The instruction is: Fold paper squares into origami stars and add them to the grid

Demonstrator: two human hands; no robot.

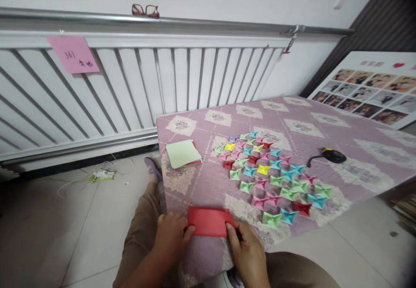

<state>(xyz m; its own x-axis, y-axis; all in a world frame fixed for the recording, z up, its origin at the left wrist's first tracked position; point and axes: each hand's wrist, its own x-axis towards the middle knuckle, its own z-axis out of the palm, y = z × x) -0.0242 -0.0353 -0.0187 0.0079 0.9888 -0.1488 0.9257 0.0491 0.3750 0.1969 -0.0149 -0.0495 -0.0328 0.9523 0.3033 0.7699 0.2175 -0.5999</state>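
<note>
Red folded paper (208, 223) between left hand (172, 236) and right hand (245, 244)

The red folded paper is at the near end of the surface (208, 188), which has a purple patterned cloth. It has the shape of a wide, low rectangle, with its long sides running from left to right. Its colour is a plain, bright red. Along the upper side a second layer shows as a thin strip, so the edges do not meet exactly. The face looks flat and smooth.

The grip of each hand is closed upon this paper: the left thumb presses at the lower left corner, and the right thumb lies over the right edge. The other fingers are partly hidden.

Beyond the left hand lies a stack of square sheets (183, 154), pale green on top with red showing under. To the right stand rows of small folded paper pieces (263, 169) in green, pink, blue, yellow and red.
</note>
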